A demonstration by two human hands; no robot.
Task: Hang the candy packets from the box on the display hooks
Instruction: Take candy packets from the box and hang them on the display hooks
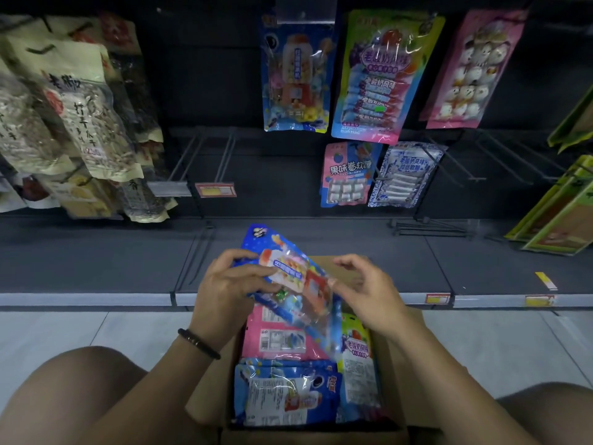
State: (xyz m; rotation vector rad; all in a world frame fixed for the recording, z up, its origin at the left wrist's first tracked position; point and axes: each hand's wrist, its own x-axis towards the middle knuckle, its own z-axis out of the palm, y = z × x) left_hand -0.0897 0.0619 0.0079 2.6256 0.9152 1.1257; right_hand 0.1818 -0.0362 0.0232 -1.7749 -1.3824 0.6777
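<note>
Head view: left hand (231, 284) grips the blue candy packet (298, 277) by its left edge, fingers curled behind, thumb on the front. Right hand (362, 290) has its thumb tip at the packet's right edge and its fingers arched above; can't tell whether it actually pinches. The packet is tilted, top end toward the shelf, held above the far end of the cardboard box (314, 435).

The box sits on the floor between the person's knees, against the bottom shelf (96, 255). Inside: pink packet (279, 338) back side up at the far end, another blue packet (282, 393) at the near end, green-purple packet (357, 354) along the right wall.

On the display's upper row hang a matching blue packet (295, 78), a green-purple one (378, 78) and a pink marshmallow packet (471, 69). Lower row: pink fruit-roll packet (346, 175), blue-white packet (404, 175). Wire hooks (192, 155) stick out left of these, with a red price tag (215, 190) at one tip. Beige seed packets (83, 104) hang at the left edge. Black bracelet (199, 343) on the left wrist.
</note>
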